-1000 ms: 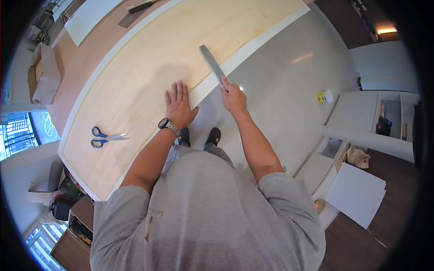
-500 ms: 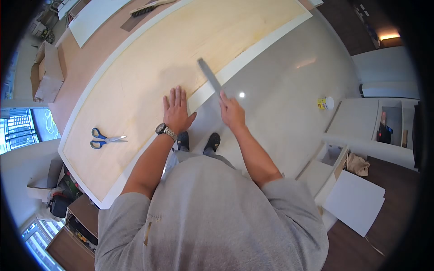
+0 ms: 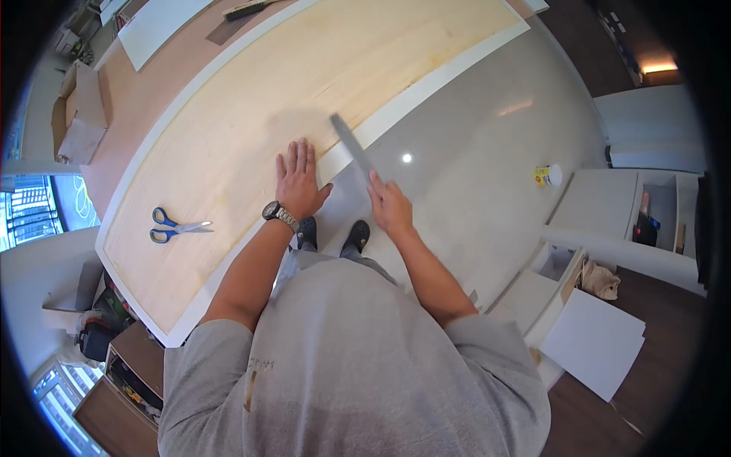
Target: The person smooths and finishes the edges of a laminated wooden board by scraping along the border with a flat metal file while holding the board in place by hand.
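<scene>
A large pale plywood panel [image 3: 228, 152] with a white border [image 3: 426, 91] lies before me. My left hand [image 3: 299, 186] rests flat on it near the close edge, fingers stretched out, a watch [image 3: 279, 214] on the wrist. In my right hand [image 3: 391, 204], fingers wrapped round its near end, is a long grey flat file [image 3: 350, 142]. The file slants across the white border, its far tip over the plywood. The grip end is hidden inside my fist. Blue-handled scissors [image 3: 177, 226] lie on the panel to the left of my left hand.
A wire brush [image 3: 247, 10] and a white sheet [image 3: 156, 30] lie on the brown surface beyond the panel, with a cardboard box [image 3: 80, 114] at the left. On the floor to the right stand a yellow-labelled tub [image 3: 544, 176] and white cabinet parts [image 3: 594, 196]. White boards [image 3: 594, 343] lie nearer.
My right hand and the file have shifted slightly back toward me, the tip lower in view. The left hand stays flat on the panel. The whole view has tilted slightly.
</scene>
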Available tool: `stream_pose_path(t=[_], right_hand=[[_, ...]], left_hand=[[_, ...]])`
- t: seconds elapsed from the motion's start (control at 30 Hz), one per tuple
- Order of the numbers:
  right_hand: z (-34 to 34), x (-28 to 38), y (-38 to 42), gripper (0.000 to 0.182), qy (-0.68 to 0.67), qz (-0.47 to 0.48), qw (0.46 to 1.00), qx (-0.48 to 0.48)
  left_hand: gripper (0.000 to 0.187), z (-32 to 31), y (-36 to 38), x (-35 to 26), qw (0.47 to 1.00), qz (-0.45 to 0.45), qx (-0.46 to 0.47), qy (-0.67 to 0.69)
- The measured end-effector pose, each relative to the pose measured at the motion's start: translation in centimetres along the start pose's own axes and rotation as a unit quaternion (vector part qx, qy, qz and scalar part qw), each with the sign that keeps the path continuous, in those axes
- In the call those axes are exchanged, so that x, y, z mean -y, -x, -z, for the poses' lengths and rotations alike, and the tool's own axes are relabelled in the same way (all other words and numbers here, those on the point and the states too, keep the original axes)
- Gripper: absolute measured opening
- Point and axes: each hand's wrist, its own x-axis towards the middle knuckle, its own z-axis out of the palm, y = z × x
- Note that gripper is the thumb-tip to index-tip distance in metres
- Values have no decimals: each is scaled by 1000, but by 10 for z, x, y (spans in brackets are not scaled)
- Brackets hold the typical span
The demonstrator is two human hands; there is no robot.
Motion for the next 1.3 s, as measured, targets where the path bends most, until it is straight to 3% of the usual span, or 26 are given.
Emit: stream_pose_path(t=[0.1,0.3,0.4,0.5,0.7,0.8,0.93,1.0,1.2,1.3], right_hand=[[-4,-5,40,38,-55,-10,998,20],[-7,17,-64,38,-14,16,999,-41],[-1,11,-35,37,-2,24,999,-28],[4,8,32,37,-41,-11,998,53],[-8,21,-63,40,-7,14,999,-36],[2,15,-56,38,7,11,1000,-5],[8,7,25,36,-14,0,998,59],[0,7,27,36,-35,-1,998,43],[1,16,-65,38,-13,4,1000,-16],[8,0,-16,38,-1,11,1000,12]], left_hand=[[101,-2,0,-1,1000,-1,-11,3],[101,-1,2,-2,1000,3,6,-17],[102,-1,-4,1,1000,-5,-8,-6],[103,-7,2,1,1000,-5,-20,6],[103,-5,3,0,1000,-1,-4,-5],[102,6,-4,-2,1000,0,8,-8],[102,-3,2,1,1000,-1,-7,-2],[102,-4,0,2,1000,-1,-11,-3],[101,4,-1,-1,1000,-1,12,-11],[100,2,-3,-2,1000,3,13,-3]])
